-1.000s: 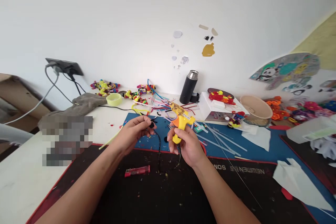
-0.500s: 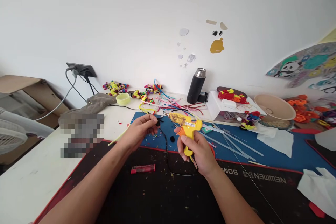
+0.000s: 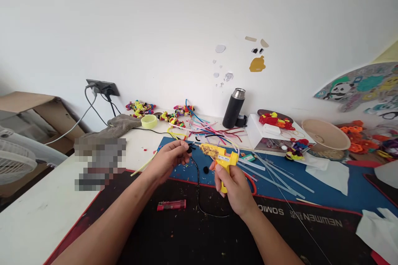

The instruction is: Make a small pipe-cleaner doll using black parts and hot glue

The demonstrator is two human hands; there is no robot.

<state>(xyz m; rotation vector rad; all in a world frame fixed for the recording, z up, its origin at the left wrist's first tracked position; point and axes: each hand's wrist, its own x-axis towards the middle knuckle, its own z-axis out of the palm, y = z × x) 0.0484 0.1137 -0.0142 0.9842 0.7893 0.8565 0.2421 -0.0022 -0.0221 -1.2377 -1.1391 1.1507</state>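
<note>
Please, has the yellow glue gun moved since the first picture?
Yes: the glue gun has its nozzle lower and more left, farther from the black flask.

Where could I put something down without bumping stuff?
The white table has room between the fan and the black mat. So does the black mat between the forearms, nearer than the red lighter, with just tiny scraps. It's crowded behind the yellow glue gun, with colourful stems, and right of it, with clear sticks.
</note>
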